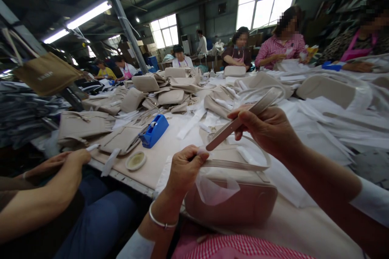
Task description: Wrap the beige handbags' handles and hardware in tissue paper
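Note:
My right hand (267, 127) is closed on a beige strap (227, 131), whose rounded end points down and left. My left hand (187, 168) pinches just below that end, holding another beige strap length (234, 164) that runs right and loops back. Thin translucent wrapping (217, 188) hangs beneath the left fingertips; a bit of it shows at the thumb. Under both hands a beige handbag (234, 204) lies at the table's front edge, in front of my body. What exactly is between the left fingertips is partly hidden.
A blue tape dispenser (154, 130) and a small round dish (135, 161) are on the table to the left. Beige handbags (172, 97) and white sheets (316, 137) are heaped beyond. A co-worker's arms (57, 170) are close at left; several people sit across.

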`<state>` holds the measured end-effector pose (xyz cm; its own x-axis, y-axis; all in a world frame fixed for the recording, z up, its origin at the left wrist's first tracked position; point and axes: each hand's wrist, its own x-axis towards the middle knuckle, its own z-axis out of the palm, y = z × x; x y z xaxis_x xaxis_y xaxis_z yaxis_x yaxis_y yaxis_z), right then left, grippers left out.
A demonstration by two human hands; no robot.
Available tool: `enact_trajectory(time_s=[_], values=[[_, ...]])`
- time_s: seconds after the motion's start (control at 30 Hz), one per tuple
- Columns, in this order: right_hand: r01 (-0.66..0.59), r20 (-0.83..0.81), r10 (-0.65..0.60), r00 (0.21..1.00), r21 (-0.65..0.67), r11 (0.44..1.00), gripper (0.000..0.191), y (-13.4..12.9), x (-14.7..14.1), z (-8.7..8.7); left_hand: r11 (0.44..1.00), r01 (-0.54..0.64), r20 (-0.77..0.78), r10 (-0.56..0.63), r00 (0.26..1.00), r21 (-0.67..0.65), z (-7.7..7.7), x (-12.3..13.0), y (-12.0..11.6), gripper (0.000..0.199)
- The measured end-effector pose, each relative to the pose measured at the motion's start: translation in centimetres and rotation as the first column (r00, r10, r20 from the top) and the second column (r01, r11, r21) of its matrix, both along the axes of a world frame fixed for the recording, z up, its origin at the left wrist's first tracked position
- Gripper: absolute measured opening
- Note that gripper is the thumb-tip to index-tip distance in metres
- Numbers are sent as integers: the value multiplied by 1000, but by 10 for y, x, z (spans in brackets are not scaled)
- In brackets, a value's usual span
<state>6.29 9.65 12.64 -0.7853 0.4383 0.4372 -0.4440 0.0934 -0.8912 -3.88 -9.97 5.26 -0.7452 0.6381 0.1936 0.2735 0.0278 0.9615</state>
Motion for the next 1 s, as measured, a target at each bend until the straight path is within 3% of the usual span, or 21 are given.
enact_trajectory(time_s=[0.13,0.33,0.47,0.57,0.67,0.87,1.0], values=[[29,6,-30,1000,111,993,35,-3,-2,-4,1000,8,-3,-8,1000,-13,3,1,0,18],[-17,67,-4,998,301,954,40,-20,-12,-30,995,17,37,-13,999,-102,6,5,2,27],[-172,156,135,979,252,952,45,-21,-19,-38,994,7,86,2,996,-111,4,2,-1,31],[-242,263,205,943,117,963,51,-11,-23,-34,992,69,92,-60,994,-104,2,0,-6,34],[-288,301,253,919,76,955,57,-6,-27,-26,991,108,115,-99,989,-76,3,-1,-8,37],[-215,317,144,937,202,956,51,-13,-31,-1,983,169,149,-158,976,-66,20,-10,-4,39],[-190,245,121,962,279,941,53,-13,-35,12,992,126,115,-122,986,-25,35,-15,0,40]])
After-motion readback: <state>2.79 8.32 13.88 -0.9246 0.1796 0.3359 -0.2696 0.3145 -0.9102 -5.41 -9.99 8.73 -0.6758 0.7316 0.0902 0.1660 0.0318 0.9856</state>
